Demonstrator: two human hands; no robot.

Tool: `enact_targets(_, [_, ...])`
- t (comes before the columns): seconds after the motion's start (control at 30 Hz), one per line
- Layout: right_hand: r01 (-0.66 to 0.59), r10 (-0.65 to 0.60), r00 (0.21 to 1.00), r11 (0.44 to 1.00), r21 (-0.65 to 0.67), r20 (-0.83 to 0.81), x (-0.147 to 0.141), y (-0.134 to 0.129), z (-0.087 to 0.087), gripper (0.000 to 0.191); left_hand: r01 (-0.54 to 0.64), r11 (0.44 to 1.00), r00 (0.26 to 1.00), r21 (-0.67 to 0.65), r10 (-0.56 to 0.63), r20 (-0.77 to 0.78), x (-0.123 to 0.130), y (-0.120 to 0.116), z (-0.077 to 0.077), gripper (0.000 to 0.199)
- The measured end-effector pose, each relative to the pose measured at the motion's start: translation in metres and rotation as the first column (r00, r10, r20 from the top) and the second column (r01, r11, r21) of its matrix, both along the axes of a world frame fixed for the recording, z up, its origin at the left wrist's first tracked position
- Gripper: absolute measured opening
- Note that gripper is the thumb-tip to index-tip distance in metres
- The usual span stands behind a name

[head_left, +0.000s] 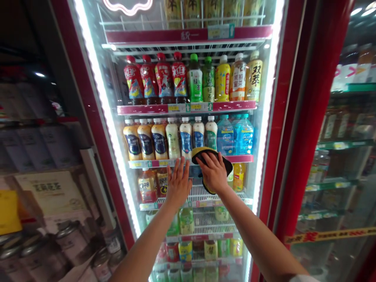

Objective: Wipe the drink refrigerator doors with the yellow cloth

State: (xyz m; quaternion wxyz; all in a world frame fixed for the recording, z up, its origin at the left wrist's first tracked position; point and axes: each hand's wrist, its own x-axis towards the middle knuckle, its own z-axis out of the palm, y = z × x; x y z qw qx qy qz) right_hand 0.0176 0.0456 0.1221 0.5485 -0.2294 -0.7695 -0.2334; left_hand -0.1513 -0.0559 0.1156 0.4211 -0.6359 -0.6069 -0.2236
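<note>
In the head view my right hand (214, 172) presses a yellow and black cloth (202, 150) up at the front edge of a shelf in a lit drinks cooler, its fingers over the cloth. To its left, my left hand (178, 182) has its fingers spread and holds nothing, near the same shelf edge (147, 163). Behind and above the hands stand white-capped bottles (186, 137) and blue bottles (243, 135). Below the left hand's level, amber bottles (147, 186) stand on the wire shelf (202, 192).
Red-capped bottles (163, 78) and green tea bottles (195, 80) fill a higher shelf. The cooler's bright frame strip (263, 117) runs down the right side. Cans (72, 239) stand at lower left, and another glass-fronted cooler (337, 156) is at right.
</note>
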Motion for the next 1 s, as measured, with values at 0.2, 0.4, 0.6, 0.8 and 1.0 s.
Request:
enact_targets(0.2, [0.052, -0.052, 0.999, 0.998, 0.018, 0.002, 0.027, 0.01, -0.044, 0.04, -0.036, 0.999, 0.999, 0.007, 0.036, 0.023, -0.028, -0.018, -0.007, 0.088])
enact_targets(0.4, [0.111, -0.142, 0.94, 0.987, -0.113, -0.311, -0.022, 0.006, -0.001, 0.042, -0.053, 0.999, 0.997, 0.015, 0.051, 0.063, -0.044, -0.024, -0.014, 0.086])
enact_targets(0.6, [0.055, -0.057, 0.998, 0.995, -0.088, -0.022, -0.035, -0.02, -0.038, 0.043, -0.035, 0.999, 0.996, 0.001, 0.035, 0.077, -0.044, -0.024, -0.021, 0.086])
enact_targets(0.8, [0.067, -0.071, 0.994, 0.997, -0.048, -0.081, -0.015, -0.004, -0.039, 0.038, -0.019, 1.0, 0.997, 0.015, 0.018, 0.072, -0.059, -0.031, -0.018, 0.084])
enact_targets(1.0, [0.083, -0.099, 0.983, 0.991, -0.102, -0.156, -0.071, -0.022, 0.006, 0.044, -0.04, 0.999, 0.996, 0.006, 0.04, 0.078, -0.067, -0.038, -0.013, 0.086])
